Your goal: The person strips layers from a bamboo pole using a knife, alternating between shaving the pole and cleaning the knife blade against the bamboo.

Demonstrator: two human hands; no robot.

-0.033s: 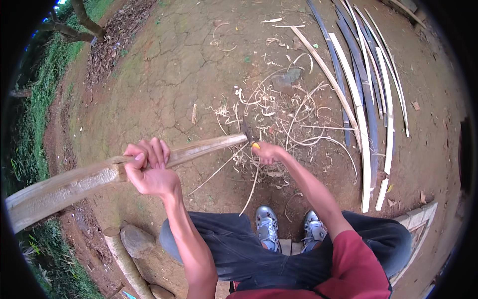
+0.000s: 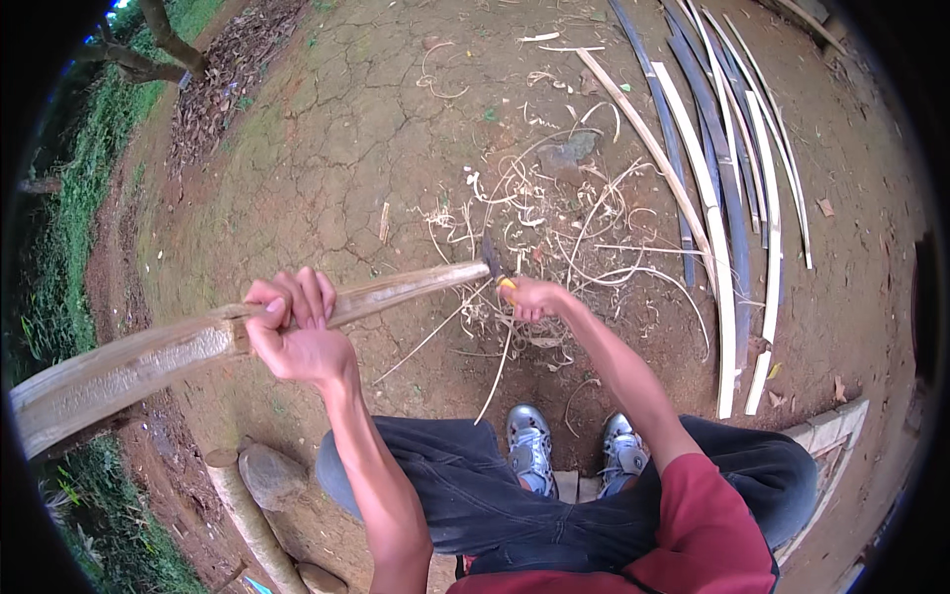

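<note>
My left hand (image 2: 305, 332) is closed round a long split bamboo pole (image 2: 129, 371), its fingers curled over the top at a node. The pole runs from the left rim, where it is broad, to a pale narrow end in front of me. My right hand (image 2: 536, 300) grips a knife (image 2: 491, 259) by its handle, of which a yellow part shows. The dark blade stands across the pole's narrow end and seems to touch it. Most of the handle is hidden inside the right fist.
Curly shavings (image 2: 534, 213) litter the earth beyond the knife, round a flat stone (image 2: 571, 150). Several pale and dark bamboo strips (image 2: 727, 198) lie lengthwise at the right. Close by on the left are a rounded stone (image 2: 270, 477) and a log (image 2: 247, 525). My shoes (image 2: 531, 450) rest below the knife.
</note>
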